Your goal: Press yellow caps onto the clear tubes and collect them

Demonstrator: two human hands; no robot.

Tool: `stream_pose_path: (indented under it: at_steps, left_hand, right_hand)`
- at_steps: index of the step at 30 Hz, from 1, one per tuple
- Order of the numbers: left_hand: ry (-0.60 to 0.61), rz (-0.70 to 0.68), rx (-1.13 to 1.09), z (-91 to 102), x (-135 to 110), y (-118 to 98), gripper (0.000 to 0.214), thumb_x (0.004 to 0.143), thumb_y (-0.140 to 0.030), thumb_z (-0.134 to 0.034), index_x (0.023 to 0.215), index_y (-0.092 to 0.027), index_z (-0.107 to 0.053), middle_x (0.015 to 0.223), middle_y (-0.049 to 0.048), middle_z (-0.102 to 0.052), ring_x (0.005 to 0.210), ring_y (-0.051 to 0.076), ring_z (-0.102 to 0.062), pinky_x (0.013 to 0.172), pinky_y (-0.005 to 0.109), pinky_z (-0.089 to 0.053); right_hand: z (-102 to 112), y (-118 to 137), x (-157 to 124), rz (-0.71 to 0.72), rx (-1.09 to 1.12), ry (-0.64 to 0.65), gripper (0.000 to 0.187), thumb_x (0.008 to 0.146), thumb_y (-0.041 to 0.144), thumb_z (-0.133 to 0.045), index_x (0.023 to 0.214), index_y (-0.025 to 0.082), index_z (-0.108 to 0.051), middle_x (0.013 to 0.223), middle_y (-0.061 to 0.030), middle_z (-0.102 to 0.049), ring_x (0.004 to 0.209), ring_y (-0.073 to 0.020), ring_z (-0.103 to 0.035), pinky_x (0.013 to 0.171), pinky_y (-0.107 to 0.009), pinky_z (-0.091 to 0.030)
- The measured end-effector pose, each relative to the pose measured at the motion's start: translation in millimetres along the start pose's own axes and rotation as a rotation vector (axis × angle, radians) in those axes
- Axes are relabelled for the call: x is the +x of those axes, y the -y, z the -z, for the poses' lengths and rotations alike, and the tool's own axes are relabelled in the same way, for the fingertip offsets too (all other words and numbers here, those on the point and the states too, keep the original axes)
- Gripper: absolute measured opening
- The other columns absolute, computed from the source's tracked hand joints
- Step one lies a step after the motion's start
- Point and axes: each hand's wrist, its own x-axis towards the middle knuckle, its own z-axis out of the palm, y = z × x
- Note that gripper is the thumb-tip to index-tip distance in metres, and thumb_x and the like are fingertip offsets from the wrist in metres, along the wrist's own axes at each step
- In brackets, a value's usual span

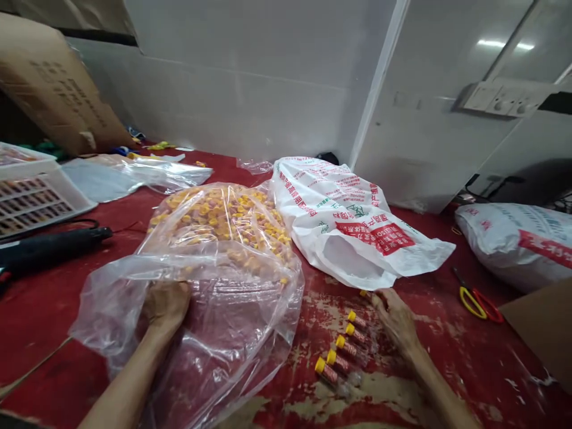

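Observation:
My left hand (165, 304) reaches into the mouth of a large clear plastic bag (223, 333) that holds a heap of small yellow-capped tubes (227, 220); its fingers curl inward and are hidden under the film. My right hand (395, 319) rests on the worn red table (447, 357), fingers bent beside a row of several yellow-capped tubes (342, 351) lying side by side. One more yellow-capped tube sits at its fingertips.
A white printed sack (348, 220) lies open behind the row. Another white sack (518, 238) and scissors with red and yellow handles (480, 301) lie at the right. At the left are a white crate (36, 190), a black tool (49, 247), empty clear bags (134, 173) and cardboard (58, 89).

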Motion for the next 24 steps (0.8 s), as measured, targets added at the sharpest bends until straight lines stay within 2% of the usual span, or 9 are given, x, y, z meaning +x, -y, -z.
stream_pose_path:
  at_steps: [3, 6, 9, 13, 17, 19, 21, 24]
  left_hand:
    - [0.0, -0.036, 0.16, -7.0, 2.9, 6.9, 0.029, 0.078, -0.03, -0.048, 0.052, -0.018, -0.042, 0.064, 0.005, -0.055, 0.089, 0.03, -0.057, 0.08, 0.04, -0.044]
    - [-0.011, -0.051, 0.275, -11.2, 4.8, 12.6, 0.037, 0.083, -0.039, -0.041, 0.058, -0.015, -0.053, 0.069, 0.0079, -0.06, 0.086, 0.029, -0.059, 0.076, 0.036, -0.046]
    - [0.0, -0.098, 0.336, -13.4, 6.2, 15.6, 0.043, 0.081, -0.047, -0.041, 0.06, -0.014, -0.06, 0.071, 0.0121, -0.064, 0.083, 0.03, -0.061, 0.074, 0.036, -0.047]
    - [-0.042, -0.108, 0.346, -13.1, 5.3, 15.0, 0.05, 0.082, -0.047, -0.035, 0.067, -0.01, -0.065, 0.076, 0.0201, -0.066, 0.082, 0.035, -0.063, 0.071, 0.041, -0.048]
    - [-0.066, -0.093, 0.209, -5.2, -5.7, 9.2, 0.039, 0.076, -0.041, -0.043, 0.075, -0.009, -0.064, 0.081, 0.0215, -0.067, 0.086, 0.037, -0.062, 0.072, 0.043, -0.047]
    - [-0.076, -0.076, 0.086, 2.5, -20.9, 2.8, 0.034, 0.073, -0.039, -0.049, 0.084, -0.01, -0.063, 0.083, 0.0183, -0.067, 0.087, 0.036, -0.062, 0.076, 0.043, -0.046]
    - [-0.074, -0.044, -0.159, 12.5, -45.4, -6.9, 0.032, 0.07, -0.038, -0.056, 0.092, -0.014, -0.06, 0.083, 0.0111, -0.067, 0.084, 0.031, -0.062, 0.078, 0.041, -0.047]
    - [0.01, 0.006, -0.656, 30.3, -97.7, -26.6, 0.033, 0.065, -0.039, -0.066, 0.09, -0.019, -0.059, 0.081, 0.0024, -0.065, 0.076, 0.021, -0.061, 0.073, 0.033, -0.049]
  right_hand:
    - [-15.4, 12.9, 44.7, 0.09, -0.042, 0.082, 0.026, 0.09, 0.028, -0.036, 0.095, 0.017, -0.06, 0.095, -0.0093, -0.065, 0.087, -0.0204, -0.061, 0.077, -0.031, -0.047]
    - [-42.6, 34.4, 97.8, 0.115, -0.07, 0.15, 0.023, 0.089, 0.019, -0.041, 0.101, 0.015, -0.061, 0.105, -0.0109, -0.064, 0.097, -0.0202, -0.059, 0.084, -0.029, -0.045]
    - [-72.0, 54.0, 149.6, 0.059, -0.117, 0.19, 0.022, 0.092, 0.018, -0.043, 0.103, 0.012, -0.061, 0.106, -0.0142, -0.062, 0.098, -0.0219, -0.059, 0.084, -0.033, -0.045]
    - [-101.8, 65.7, 192.2, -0.063, -0.149, 0.261, 0.02, 0.094, 0.028, -0.052, 0.1, 0.011, -0.061, 0.1, -0.0083, -0.063, 0.091, -0.0188, -0.061, 0.082, -0.038, -0.049]
    - [-111.4, 61.9, 193.5, -0.101, -0.131, 0.295, 0.027, 0.097, 0.03, -0.046, 0.105, 0.009, -0.06, 0.109, -0.006, -0.059, 0.099, -0.0197, -0.058, 0.089, -0.039, -0.045]
    - [-105.3, 56.7, 184.3, -0.112, -0.115, 0.298, 0.022, 0.092, 0.025, -0.053, 0.105, 0.01, -0.06, 0.109, -0.0087, -0.06, 0.101, -0.0218, -0.058, 0.09, -0.041, -0.044]
    - [-90.7, 50.6, 169.9, -0.105, -0.076, 0.306, 0.019, 0.084, 0.016, -0.058, 0.102, 0.01, -0.063, 0.102, -0.0116, -0.064, 0.098, -0.0233, -0.059, 0.087, -0.04, -0.045]
    - [-56.3, 42.5, 135.1, -0.077, 0.03, 0.291, 0.026, 0.078, 0.012, -0.052, 0.101, 0.012, -0.064, 0.095, -0.0095, -0.066, 0.092, -0.0219, -0.06, 0.083, -0.032, -0.044]
